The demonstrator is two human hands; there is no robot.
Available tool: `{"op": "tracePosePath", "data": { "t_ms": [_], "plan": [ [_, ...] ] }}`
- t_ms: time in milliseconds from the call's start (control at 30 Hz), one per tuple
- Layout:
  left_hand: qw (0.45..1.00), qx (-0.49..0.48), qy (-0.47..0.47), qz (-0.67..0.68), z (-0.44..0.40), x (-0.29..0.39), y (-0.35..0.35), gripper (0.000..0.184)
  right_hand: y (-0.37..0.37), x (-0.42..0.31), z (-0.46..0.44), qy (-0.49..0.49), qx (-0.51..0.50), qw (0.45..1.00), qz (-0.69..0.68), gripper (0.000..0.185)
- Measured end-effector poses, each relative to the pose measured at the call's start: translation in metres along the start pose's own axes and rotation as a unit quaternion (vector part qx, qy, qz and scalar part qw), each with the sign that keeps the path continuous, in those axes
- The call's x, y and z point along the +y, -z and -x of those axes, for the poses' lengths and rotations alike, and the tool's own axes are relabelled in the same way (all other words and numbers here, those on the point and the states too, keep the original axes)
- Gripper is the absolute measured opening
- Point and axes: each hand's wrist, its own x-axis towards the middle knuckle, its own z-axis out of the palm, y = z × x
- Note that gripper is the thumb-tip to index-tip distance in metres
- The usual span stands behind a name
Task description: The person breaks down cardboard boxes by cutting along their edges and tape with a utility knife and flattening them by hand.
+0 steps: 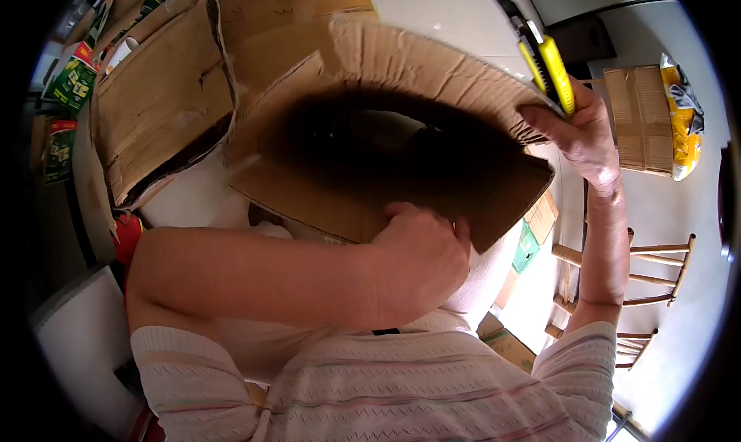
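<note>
A brown cardboard box [309,181] is tilted in front of me with its open end facing up and its inside in dark shadow. My left hand [424,257] is closed over the near edge of the box, its thumb and part of the fingers hidden. At the far right corner, my right hand [584,140] grips a yellow utility knife [557,68] that points up and away. The thumb of that hand also presses on the cardboard edge. A dark tip shows at the knife's upper end.
A second open cardboard box [166,95] stands at the left, with a larger carton [285,33] behind. Green packets [73,83] lie at the far left. On the right are a carton [637,118], a yellow bag [683,126] and wooden stools [648,278].
</note>
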Motion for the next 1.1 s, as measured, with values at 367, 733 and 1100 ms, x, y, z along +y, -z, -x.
{"op": "tracePosePath", "data": {
  "t_ms": [367,733,1100],
  "plan": [
    [0.986,0.049,-0.023,-0.156,0.025,0.015,0.03,0.041,0.018,0.0,0.016,0.092,0.128,0.978,-0.137,0.024],
    [0.979,0.051,0.03,-0.196,0.011,-0.014,0.049,0.041,0.05,0.01,0.015,0.123,0.254,0.937,-0.207,0.035],
    [0.985,-0.016,0.058,-0.159,-0.009,-0.039,-0.009,0.045,-0.018,0.051,0.017,0.125,0.315,0.923,-0.181,0.024]
  ]
}}
